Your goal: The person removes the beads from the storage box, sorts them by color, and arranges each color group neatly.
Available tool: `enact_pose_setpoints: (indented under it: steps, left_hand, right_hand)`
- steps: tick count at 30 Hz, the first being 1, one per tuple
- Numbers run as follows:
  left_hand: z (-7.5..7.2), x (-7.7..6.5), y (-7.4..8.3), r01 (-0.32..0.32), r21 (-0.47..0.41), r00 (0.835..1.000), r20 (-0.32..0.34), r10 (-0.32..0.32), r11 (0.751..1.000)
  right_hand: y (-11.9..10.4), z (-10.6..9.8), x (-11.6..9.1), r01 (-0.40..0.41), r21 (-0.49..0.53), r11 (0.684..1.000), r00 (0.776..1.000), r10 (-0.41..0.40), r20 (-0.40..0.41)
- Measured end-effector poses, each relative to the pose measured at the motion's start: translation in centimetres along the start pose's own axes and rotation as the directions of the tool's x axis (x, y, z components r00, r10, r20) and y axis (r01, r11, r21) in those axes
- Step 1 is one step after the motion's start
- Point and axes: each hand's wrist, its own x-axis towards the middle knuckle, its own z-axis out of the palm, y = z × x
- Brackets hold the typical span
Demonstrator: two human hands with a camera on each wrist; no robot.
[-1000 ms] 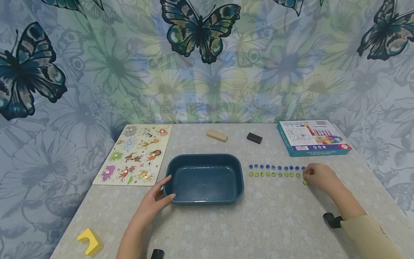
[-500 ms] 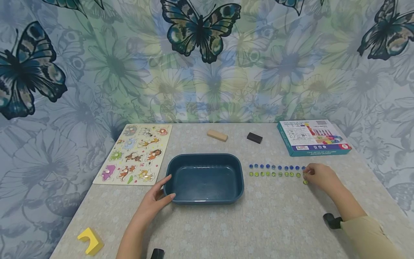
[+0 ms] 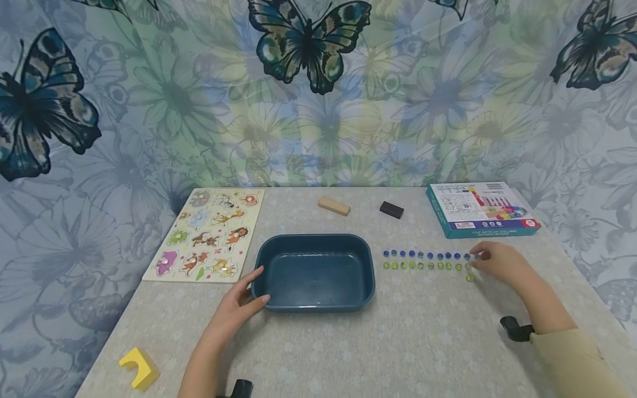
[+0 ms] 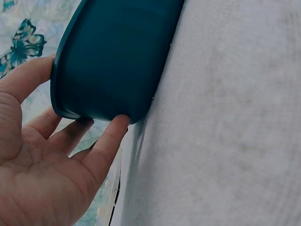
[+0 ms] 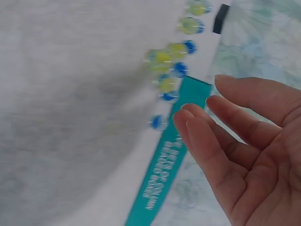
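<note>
My left hand [image 3: 231, 310] touches the left end of a dark teal plastic tub [image 3: 314, 305], its fingertips against the outer wall [image 4: 110, 70] and rim. Right of the tub, small glass marbles lie in two rows, blue marbles [image 3: 421, 256] behind and yellow-green marbles [image 3: 421, 266] in front. One more yellow-green marble [image 3: 470, 278] sits just in front of the right end. My right hand [image 3: 500, 265] hovers at that end, fingertips close by the last blue marble [image 5: 158, 122]. In the right wrist view its thumb and fingers stand apart with nothing between them.
A teal-edged toy box [image 3: 490, 229] lies behind the right hand. At the back are a tan block [image 3: 334, 206] and a black block [image 3: 391, 210]. An animal puzzle board [image 3: 209, 237] lies left of the tub, a yellow arch block [image 3: 140, 369] at the front left.
My right hand has moved slightly right and back, its fingers parting. A blue marble and a yellow-green one at the right end now show. The left hand and tub stay put.
</note>
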Motion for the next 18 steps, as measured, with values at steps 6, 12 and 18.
enact_pose_setpoints:
  steps: [6, 12, 18]
  left_hand:
    - [0.1, 0.2, 0.0, -0.004, 0.018, 1.000, -0.004, 0.004, 1.000]
    - [0.1, 0.1, 0.0, 0.001, 0.004, 1.000, 0.005, -0.001, 1.000]
    - [0.1, 0.1, 0.0, 0.000, -0.005, 1.000, -0.001, 0.000, 1.000]
  right_hand:
    - [-1.7, -0.9, -0.3, 0.064, 0.005, 0.998, 0.998, -0.064, -0.021]
    - [-3.3, -1.3, -0.9, 0.100, 0.009, 0.995, 0.993, -0.099, -0.066]
    - [-5.2, -2.3, -2.1, 0.123, 0.033, 0.992, 0.982, -0.116, -0.151]
